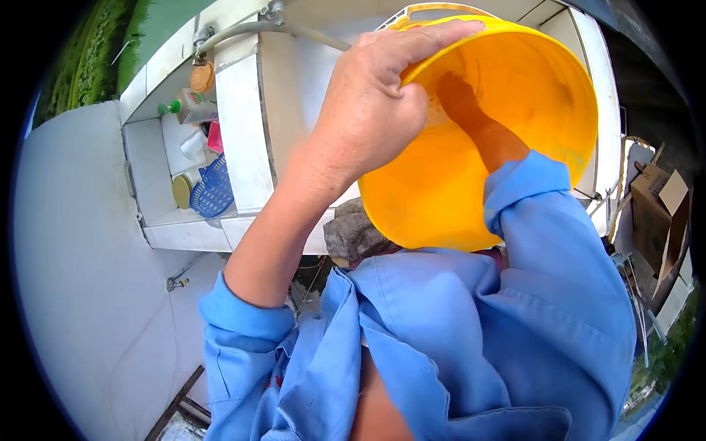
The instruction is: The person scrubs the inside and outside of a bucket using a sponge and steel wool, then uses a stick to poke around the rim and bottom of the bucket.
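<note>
A yellow bucket (529, 81) is tipped on its side, its mouth facing me, over the white tiled sink area. My left hand (382, 103) grips its rim at the upper left, thumb and fingers closed over the edge. Deep inside, my right hand (457, 94) is close to the bucket's bottom or inner wall. Its fingers are too dark and blurred to make out, so whether it holds anything is hidden. Part of a pale handle (434, 9) shows behind the bucket's top.
To the left, a tiled niche holds a blue plastic basket (213, 187), a bottle with a green cap (197, 108), a white cup (193, 145) and a round lid (182, 191). A tap (202, 40) with a pipe is above. Right, a cardboard box (653, 197); below the bucket, a grey stone (354, 234).
</note>
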{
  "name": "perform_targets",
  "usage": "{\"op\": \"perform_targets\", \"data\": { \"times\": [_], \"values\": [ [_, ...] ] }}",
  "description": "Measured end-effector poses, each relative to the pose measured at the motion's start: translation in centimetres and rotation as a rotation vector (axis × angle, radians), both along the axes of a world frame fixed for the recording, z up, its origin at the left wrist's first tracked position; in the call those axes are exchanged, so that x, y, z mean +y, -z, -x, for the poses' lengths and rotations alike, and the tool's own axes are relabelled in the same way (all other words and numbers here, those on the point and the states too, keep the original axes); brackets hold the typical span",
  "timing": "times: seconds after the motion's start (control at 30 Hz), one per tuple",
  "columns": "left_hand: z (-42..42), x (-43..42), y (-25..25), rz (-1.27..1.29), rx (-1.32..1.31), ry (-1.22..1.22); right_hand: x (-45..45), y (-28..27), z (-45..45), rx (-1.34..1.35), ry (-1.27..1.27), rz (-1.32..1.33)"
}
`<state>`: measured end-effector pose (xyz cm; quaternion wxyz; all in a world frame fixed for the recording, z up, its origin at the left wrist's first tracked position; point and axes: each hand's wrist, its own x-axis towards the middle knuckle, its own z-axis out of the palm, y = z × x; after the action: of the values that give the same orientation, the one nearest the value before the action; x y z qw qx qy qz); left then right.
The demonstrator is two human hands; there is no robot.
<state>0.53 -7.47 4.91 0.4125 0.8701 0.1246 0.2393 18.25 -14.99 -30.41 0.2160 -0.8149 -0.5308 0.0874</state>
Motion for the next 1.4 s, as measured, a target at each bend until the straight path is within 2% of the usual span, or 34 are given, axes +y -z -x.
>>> {"op": "perform_targets", "data": {
  "times": [0.03,0.1,0.13,0.2,0.27,0.33,0.4,0.43,0.5,0.57,0.63,0.7,0.77,0.8,0.9,0.97,1.03,1.1,1.13,1.2,1.27,1.33,1.4],
  "values": [
    [0.1,0.2,0.2,-0.012,0.006,0.003,1.3,-1.3,3.8,-0.279,-0.083,0.503],
    [0.4,0.0,0.6,0.095,-0.066,-0.027,2.3,-1.1,9.1,0.195,0.015,0.433],
    [0.6,0.6,0.5,0.259,0.02,0.072,4.1,-6.2,10.9,0.193,-0.176,0.364],
    [1.2,0.5,0.6,0.281,0.039,0.043,9.4,-7.3,12.2,0.336,-0.195,0.04],
    [1.4,0.4,0.2,0.322,0.073,-0.016,12.4,-7.8,10.4,0.69,-0.179,-0.346],
    [1.4,0.2,0.2,0.319,0.069,-0.029,13.0,-7.5,7.0,0.862,-0.157,-0.457],
    [1.1,0.1,0.2,0.319,0.045,-0.043,12.1,-3.4,2.6,1.011,-0.097,-0.575],
    [0.9,-0.2,0.1,0.283,0.054,-0.052,11.9,4.0,-0.3,1.143,-0.069,-0.76],
    [0.7,-0.8,0.3,0.258,0.07,-0.055,4.2,-6.6,-2.0,-0.303,-0.076,0.215],
    [0.2,-0.9,0.6,0.177,0.039,-0.038,-0.2,-5.0,0.6,-0.298,-0.119,0.252],
    [0.1,-0.8,0.4,0.166,0.031,-0.043,0.8,-1.0,7.4,0.331,0.056,0.148],
    [0.4,-1.1,0.4,0.162,0.051,-0.039,5.5,-4.8,10.5,0.365,0.014,0.12],
    [1.1,-1.2,0.4,0.304,0.054,-0.102,9.3,-9.1,11.6,0.425,-0.073,0.063],
    [1.1,-1.1,0.3,0.297,0.07,-0.1,9.8,-9.5,10.7,0.44,-0.071,0.056],
    [1.2,-0.9,0.4,0.29,0.043,-0.109,10.5,-8.7,5.1,1.472,0.039,-0.602],
    [1.2,-0.8,0.6,0.252,0.035,-0.087,7.9,-8.7,2.9,0.421,0.07,-0.131],
    [1.2,-0.9,0.7,0.265,0.001,-0.122,4.8,-8.3,3.2,0.115,0.138,0.093],
    [1.4,-1.5,0.7,0.292,-0.003,-0.143,2.5,-5.6,5.1,0.057,0.086,0.419],
    [1.4,-1.6,0.5,0.228,0.037,-0.126,1.7,-4.7,6.8,0.113,0.044,0.424],
    [1.5,-1.7,0.4,0.157,0.084,-0.109,3.0,-4.5,10.0,0.273,-0.036,0.23],
    [1.4,-1.7,0.6,0.315,0.051,-0.153,7.2,-5.4,12.1,0.414,-0.146,-0.081],
    [1.3,-1.9,0.5,0.32,0.062,-0.155,9.8,-5.4,12.0,0.929,-0.107,-0.564],
    [1.6,-1.7,0.4,0.323,0.071,-0.162,11.2,-4.4,8.4,1.266,-0.073,-0.802]
  ]
}}
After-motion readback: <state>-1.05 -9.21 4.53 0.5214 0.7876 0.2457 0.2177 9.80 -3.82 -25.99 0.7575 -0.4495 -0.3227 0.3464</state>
